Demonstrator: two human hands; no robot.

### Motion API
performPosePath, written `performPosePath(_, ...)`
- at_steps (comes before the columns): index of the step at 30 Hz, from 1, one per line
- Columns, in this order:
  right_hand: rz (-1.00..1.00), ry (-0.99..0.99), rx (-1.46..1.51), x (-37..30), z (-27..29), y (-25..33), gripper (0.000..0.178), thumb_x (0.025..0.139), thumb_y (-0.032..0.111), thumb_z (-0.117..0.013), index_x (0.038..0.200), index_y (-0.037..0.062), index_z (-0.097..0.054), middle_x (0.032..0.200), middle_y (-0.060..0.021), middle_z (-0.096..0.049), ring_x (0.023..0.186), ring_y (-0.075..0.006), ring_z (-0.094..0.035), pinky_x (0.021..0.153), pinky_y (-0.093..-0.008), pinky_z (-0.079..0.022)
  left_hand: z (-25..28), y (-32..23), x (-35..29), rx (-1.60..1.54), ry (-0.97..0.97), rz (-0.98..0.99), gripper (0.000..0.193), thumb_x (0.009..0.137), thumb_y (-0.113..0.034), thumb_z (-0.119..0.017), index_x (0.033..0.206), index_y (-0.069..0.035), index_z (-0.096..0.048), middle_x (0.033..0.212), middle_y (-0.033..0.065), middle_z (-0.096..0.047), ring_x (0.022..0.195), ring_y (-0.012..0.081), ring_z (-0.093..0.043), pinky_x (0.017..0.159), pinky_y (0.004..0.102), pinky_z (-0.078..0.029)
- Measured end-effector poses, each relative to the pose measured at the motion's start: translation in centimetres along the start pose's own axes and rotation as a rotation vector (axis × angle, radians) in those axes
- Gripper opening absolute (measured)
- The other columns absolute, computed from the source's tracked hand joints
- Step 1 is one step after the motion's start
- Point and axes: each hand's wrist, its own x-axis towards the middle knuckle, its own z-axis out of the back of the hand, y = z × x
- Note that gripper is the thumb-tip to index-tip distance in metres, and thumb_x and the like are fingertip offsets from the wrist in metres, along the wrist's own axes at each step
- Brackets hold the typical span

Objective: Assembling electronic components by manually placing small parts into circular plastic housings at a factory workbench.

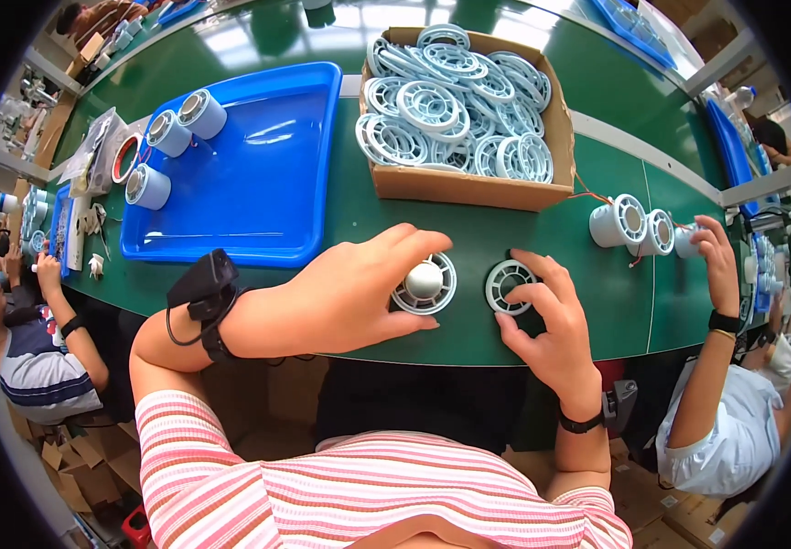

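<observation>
My left hand (351,291) curves its thumb and fingers around a pale round part (447,291) with a slotted rim and a smooth white dome in its middle. To the right, my right hand (555,320) grips a pale spoked plastic ring (496,285) by its edge, thumb at the near side and fingertips over the far side. Both parts are just at or above the green table (386,229); whether they touch it I cannot tell. They are a short gap apart.
Ahead stands a cardboard box (468,190) heaped with similar rings (427,105). At left, a blue tray (231,252) carries three white cylinders (168,134). Wired cylinders (617,221) stand at right, near a co-worker's hand (715,261). A tape roll (126,157) lies beyond the tray's left edge.
</observation>
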Motion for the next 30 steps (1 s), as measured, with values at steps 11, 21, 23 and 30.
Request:
performPosePath(11,-0.063,-0.012,0.024,-0.3,-0.6,0.4,0.061,0.072,-0.005,-0.078,0.129,0.0032,-0.058,0.135,-0.0186,-0.062,0.126,-0.0374,-0.059,0.108,-0.0439,-0.048,-1.9,0.4,0.0,-0.946,0.154,0.259,0.062,0.089,0.003,-0.075,0.144,-0.006,-0.046,0.131,0.0068,-0.058,0.109,0.0125,-0.066,0.090,0.0300,-0.061)
performPosePath(21,0.068,-0.080,0.287,2.6,-2.5,5.6,0.081,0.070,-0.004,-0.082,0.142,0.0001,-0.046,0.133,-0.0175,-0.065,0.127,-0.0298,-0.062,0.110,-0.0401,-0.048,-3.1,1.6,-0.1,-0.942,0.100,0.128,0.068,0.089,0.001,-0.076,0.149,-0.006,-0.045,0.134,0.0066,-0.058,0.122,0.0135,-0.060,0.104,0.0319,-0.054)
performPosePath(23,0.084,-0.059,0.239,2.8,-2.5,5.6,0.082,0.069,-0.004,-0.083,0.142,0.0002,-0.046,0.132,-0.0172,-0.065,0.126,-0.0298,-0.063,0.110,-0.0402,-0.048,-2.9,1.6,0.0,-0.917,0.099,0.129,0.069,0.089,0.000,-0.077,0.149,-0.005,-0.044,0.135,0.0066,-0.058,0.124,0.0136,-0.059,0.106,0.0322,-0.053)
performPosePath(30,0.065,0.067,0.304,2.9,-1.5,5.0,0.077,0.070,-0.002,-0.083,0.139,-0.0005,-0.048,0.132,-0.0162,-0.066,0.124,-0.0299,-0.064,0.111,-0.0422,-0.047,-2.7,2.1,0.2,-0.923,0.204,0.085,0.069,0.090,-0.006,-0.079,0.150,-0.004,-0.044,0.136,0.0067,-0.058,0.125,0.0135,-0.059,0.105,0.0326,-0.054)
